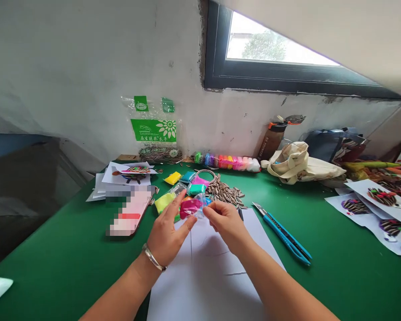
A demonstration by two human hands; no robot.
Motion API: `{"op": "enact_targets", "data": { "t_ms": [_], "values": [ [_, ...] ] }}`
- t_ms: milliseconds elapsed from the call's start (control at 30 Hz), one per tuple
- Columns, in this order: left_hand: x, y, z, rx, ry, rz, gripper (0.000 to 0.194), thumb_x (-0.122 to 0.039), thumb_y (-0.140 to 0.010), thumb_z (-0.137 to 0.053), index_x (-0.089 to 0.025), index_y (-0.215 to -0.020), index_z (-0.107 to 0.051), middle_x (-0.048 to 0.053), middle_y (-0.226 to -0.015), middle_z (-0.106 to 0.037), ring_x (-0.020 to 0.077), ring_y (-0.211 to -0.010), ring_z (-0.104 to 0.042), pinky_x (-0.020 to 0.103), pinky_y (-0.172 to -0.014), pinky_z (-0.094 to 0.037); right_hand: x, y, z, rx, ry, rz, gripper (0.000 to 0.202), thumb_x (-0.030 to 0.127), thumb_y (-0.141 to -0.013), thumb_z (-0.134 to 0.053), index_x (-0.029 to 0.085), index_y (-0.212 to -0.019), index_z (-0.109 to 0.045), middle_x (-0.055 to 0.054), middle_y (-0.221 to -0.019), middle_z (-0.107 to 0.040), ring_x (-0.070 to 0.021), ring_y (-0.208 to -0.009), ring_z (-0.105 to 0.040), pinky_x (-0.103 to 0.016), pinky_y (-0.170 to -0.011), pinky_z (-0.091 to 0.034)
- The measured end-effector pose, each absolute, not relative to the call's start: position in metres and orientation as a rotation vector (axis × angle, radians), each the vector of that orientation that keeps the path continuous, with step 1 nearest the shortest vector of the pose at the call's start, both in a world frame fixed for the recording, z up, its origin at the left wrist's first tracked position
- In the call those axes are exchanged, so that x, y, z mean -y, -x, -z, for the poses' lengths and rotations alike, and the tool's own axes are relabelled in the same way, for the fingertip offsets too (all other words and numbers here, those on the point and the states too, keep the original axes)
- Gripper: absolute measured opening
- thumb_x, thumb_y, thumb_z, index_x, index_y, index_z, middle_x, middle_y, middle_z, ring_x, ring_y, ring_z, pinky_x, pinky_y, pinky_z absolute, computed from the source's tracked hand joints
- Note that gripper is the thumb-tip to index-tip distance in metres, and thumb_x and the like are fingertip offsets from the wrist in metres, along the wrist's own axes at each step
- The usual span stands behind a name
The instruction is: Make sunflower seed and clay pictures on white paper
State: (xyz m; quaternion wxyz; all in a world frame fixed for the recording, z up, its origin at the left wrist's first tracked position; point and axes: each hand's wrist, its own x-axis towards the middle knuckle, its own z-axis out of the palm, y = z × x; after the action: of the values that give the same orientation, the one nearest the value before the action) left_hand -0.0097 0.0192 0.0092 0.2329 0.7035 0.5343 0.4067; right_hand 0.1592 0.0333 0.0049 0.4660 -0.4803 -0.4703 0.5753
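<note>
A clear plastic packet of magenta modelling clay (190,207) is up between my two hands, above a white sheet of paper (203,272). My left hand (165,232), with a silver bangle at its wrist, has the packet between its thumb and fingers. Closed in a pinch, my right hand (224,220) grips the packet's clear right end. Just behind are more clay packets: yellow-green (164,203), yellow (173,178), teal (187,177) and green (197,189). Faint drawn lines show on the paper.
Striped sunflower seeds (225,191) lie piled behind my right hand. A blue utility knife (285,236) is right of the paper. A seed bag (157,133), clay row (227,161), bottle (272,138) and cloth bag (297,165) line the wall. Seed pictures (384,200) lie far right.
</note>
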Motion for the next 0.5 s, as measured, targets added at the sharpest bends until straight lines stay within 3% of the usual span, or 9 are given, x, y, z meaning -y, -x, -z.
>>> {"op": "enact_targets", "data": {
  "t_ms": [67,133,300,500],
  "values": [
    [-0.029,0.018,0.002,-1.573,-2.277,-1.166,0.051,-0.035,-0.084,-0.058,-0.024,-0.133,-0.048,0.01,-0.137,-0.049,0.0292,-0.129,-0.04,0.047,-0.107,-0.031,-0.043,-0.154,-0.003,1.104,1.159,-1.462,0.029,0.045,-0.075,-0.065,0.015,-0.075,-0.061,0.005,-0.053,-0.045,-0.0073,-0.046,-0.037,-0.021,-0.044,-0.026],
    [-0.038,0.024,0.015,-1.645,-2.534,-0.963,0.035,-0.029,-0.084,-0.055,-0.024,-0.119,-0.062,0.011,-0.13,-0.056,0.0337,-0.127,-0.041,0.053,-0.103,-0.034,-0.045,-0.157,-0.003,1.031,1.139,-1.503,0.035,0.048,-0.077,-0.062,0.015,-0.086,-0.062,0.005,-0.057,-0.047,-0.0068,-0.047,-0.038,-0.02,-0.045,-0.029],
    [-0.049,0.026,0.035,-1.881,-2.665,-0.731,0.04,-0.024,-0.08,-0.057,-0.023,-0.119,-0.062,0.013,-0.127,-0.058,0.0371,-0.126,-0.042,0.057,-0.1,-0.036,-0.024,-0.188,-0.006,0.709,0.954,-1.743,0.031,0.031,-0.069,-0.076,0.016,-0.093,-0.064,-0.001,-0.078,-0.061,-0.0074,-0.063,-0.053,-0.02,-0.06,-0.043],
    [-0.037,0.018,0.014,-1.765,-2.588,-1.111,0.036,-0.03,-0.085,-0.054,-0.015,-0.117,-0.064,0.017,-0.131,-0.054,0.0371,-0.129,-0.038,0.056,-0.103,-0.033,-0.014,-0.201,-0.01,0.666,0.887,-1.812,0.033,0.04,-0.075,-0.072,0.014,-0.095,-0.065,-0.007,-0.09,-0.066,-0.0101,-0.069,-0.061,-0.023,-0.066,-0.05]
  ]
}}
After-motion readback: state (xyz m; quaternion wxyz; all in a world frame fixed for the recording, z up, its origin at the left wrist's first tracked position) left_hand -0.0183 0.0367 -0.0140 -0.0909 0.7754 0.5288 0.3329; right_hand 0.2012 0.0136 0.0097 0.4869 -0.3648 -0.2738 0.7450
